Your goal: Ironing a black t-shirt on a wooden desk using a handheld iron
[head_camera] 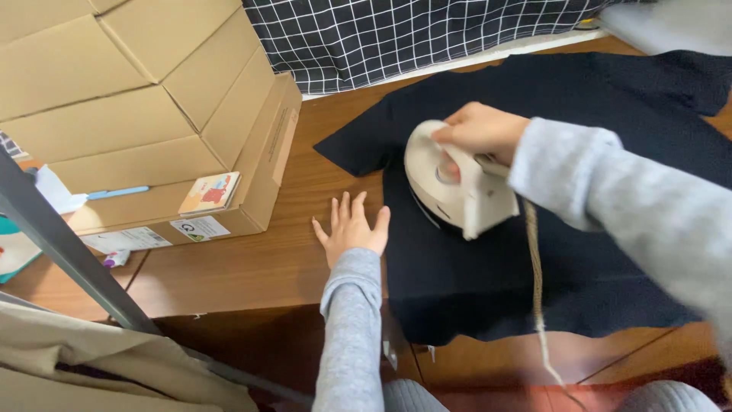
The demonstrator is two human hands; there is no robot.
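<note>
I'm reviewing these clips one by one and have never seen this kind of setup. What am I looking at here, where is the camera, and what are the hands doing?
There is no machine: a person works with bare hands, and the single picture comes from a camera worn on the head, looking down. A dark navy short-sleeved shirt lies spread flat on a brown wooden surface. The right hand grips the handle of a white electric iron resting on the shirt; its braided cord trails toward the person. The left hand lies flat, fingers spread, at the shirt's edge. Stacked brown cardboard boxes sit to the left, and a black-and-white checked cloth lies beyond.
</note>
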